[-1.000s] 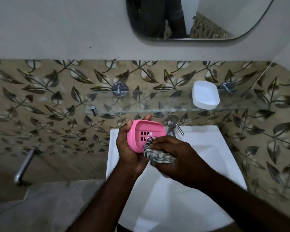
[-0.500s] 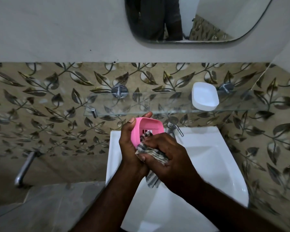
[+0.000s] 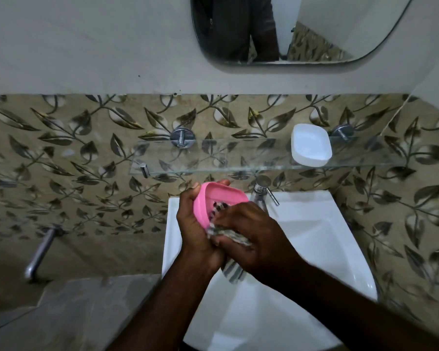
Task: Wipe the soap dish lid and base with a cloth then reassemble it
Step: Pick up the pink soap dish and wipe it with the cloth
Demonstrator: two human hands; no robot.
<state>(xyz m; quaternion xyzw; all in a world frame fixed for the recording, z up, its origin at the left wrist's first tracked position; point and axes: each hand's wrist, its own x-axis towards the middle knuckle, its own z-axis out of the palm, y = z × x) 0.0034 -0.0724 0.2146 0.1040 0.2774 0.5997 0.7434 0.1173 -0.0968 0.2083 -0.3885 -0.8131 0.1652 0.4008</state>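
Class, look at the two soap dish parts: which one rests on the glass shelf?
The white part, alone on the glass shelf at the right. The pink part is held above the sink, with the striped cloth pressed into it.

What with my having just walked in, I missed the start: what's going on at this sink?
A person at the white sink holds the pink soap dish piece in the left hand and presses a striped cloth into its inside with the right hand. The white soap dish piece lies on the glass shelf; the dish is not yet reassembled.
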